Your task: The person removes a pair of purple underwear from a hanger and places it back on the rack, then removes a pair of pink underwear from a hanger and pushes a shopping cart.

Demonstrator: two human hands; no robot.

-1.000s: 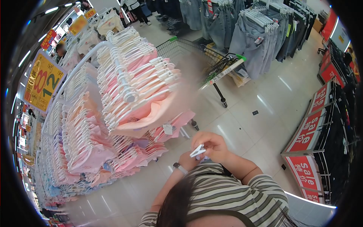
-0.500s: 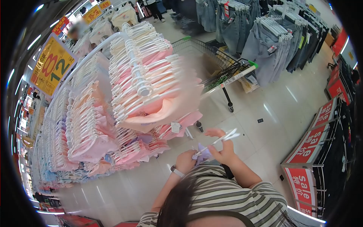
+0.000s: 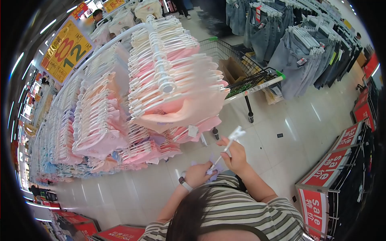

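So my right hand (image 3: 236, 156) has the white hanger (image 3: 226, 150) between thumb and fingers, and it's slanting down to my left hand (image 3: 197, 174). That one, the one with the watch (image 3: 184, 183), has its grip closed around some lilac cloth (image 3: 218, 168) at the hanger's lower end. Both are right in front of my striped top (image 3: 241, 205). Ahead and left is a rack (image 3: 166, 85) packed with pink and cream clothes (image 3: 189, 112) on hangers, price sign (image 3: 66, 50) above. Just beyond it there's a cart (image 3: 261, 85) with a brown box (image 3: 232, 70) inside, near hanging jeans (image 3: 291, 60). Red sale signs (image 3: 331, 165) stand over to my right.
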